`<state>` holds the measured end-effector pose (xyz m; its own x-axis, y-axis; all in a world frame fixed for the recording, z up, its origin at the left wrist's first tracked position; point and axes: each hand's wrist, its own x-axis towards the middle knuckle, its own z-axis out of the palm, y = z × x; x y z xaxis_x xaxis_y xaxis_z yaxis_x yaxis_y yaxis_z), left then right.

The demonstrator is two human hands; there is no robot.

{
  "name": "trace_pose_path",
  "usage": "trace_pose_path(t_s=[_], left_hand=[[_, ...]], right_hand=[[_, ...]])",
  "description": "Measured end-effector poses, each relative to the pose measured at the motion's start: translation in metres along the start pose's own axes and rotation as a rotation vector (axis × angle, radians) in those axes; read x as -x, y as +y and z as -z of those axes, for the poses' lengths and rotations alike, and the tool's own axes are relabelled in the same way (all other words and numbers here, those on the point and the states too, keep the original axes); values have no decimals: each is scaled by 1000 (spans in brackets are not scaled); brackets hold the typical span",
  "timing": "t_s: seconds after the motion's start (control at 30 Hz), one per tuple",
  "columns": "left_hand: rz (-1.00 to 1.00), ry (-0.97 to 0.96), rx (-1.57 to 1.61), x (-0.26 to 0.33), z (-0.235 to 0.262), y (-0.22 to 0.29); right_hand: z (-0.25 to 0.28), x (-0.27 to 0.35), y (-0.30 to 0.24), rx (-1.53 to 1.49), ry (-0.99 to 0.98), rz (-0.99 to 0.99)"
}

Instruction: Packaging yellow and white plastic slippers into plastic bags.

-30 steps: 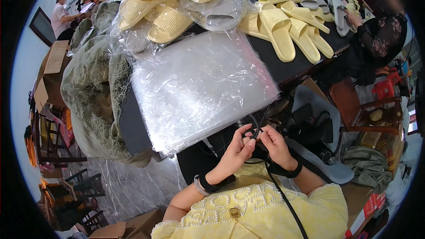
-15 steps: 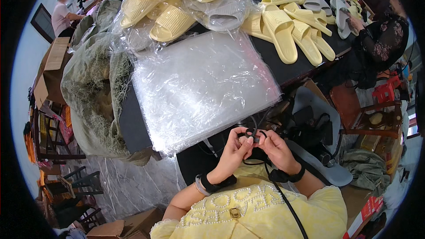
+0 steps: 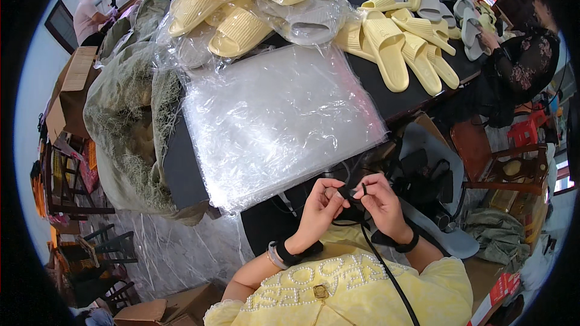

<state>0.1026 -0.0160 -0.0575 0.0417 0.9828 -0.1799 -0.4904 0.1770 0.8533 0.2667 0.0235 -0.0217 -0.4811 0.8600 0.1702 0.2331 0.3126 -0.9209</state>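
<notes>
My left hand (image 3: pixel 322 206) and my right hand (image 3: pixel 383 206) are close together in front of my chest, just off the table's near edge. Each pinches part of a thin black cable (image 3: pixel 382 255) between thumb and fingers. A dark piece of it spans the small gap between the hands, and a loop hangs below them. One length runs down over my yellow shirt. Whether the cable ends in a plug is too small to tell. Beyond my hands, a stack of clear plastic bags (image 3: pixel 281 121) lies flat on the dark table (image 3: pixel 368 78).
Yellow slippers (image 3: pixel 386 51) and grey ones lie at the far right of the table. Bagged slippers (image 3: pixel 241 30) are heaped behind the plastic stack. A green woven sack (image 3: pixel 115 121) bulges at left. A wooden chair (image 3: pixel 477 151) stands at right, near a person in black lace (image 3: pixel 525 54).
My hands have drawn slightly apart, the right one shifting right and turning up, with the cable still pinched in both. The view has shifted slightly.
</notes>
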Motion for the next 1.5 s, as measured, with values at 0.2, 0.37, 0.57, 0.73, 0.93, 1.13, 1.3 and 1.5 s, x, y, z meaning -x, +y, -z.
trace_pose_path(t_s=[0.2, 0.37, 0.57, 0.73, 0.93, 1.13, 1.3, 1.5], left_hand=[[-26, 4, 105, 1, 2, -2], [28, 31, 208, -1, 0, 3], [-29, 73, 40, -1, -5, -3], [-36, 115, -6, -1, -8, -4], [-79, 173, -74, -2, -7, -10], [-120, 167, -129, 0, -12, -8], [-115, 120, -279, 3, -10, -6], [-107, -1, -366, 7, -6, -3]], right_hand=[[14, -23, -8, 156, -98, 295], [21, -21, -3, 176, -174, 267], [24, -17, 0, 220, -238, 401], [24, -16, -2, 218, -229, 369], [23, -32, -10, 230, -406, 536], [22, -30, -9, 171, -153, 240], [18, -42, -7, 178, -170, 232], [7, -55, -11, 179, -167, 100]])
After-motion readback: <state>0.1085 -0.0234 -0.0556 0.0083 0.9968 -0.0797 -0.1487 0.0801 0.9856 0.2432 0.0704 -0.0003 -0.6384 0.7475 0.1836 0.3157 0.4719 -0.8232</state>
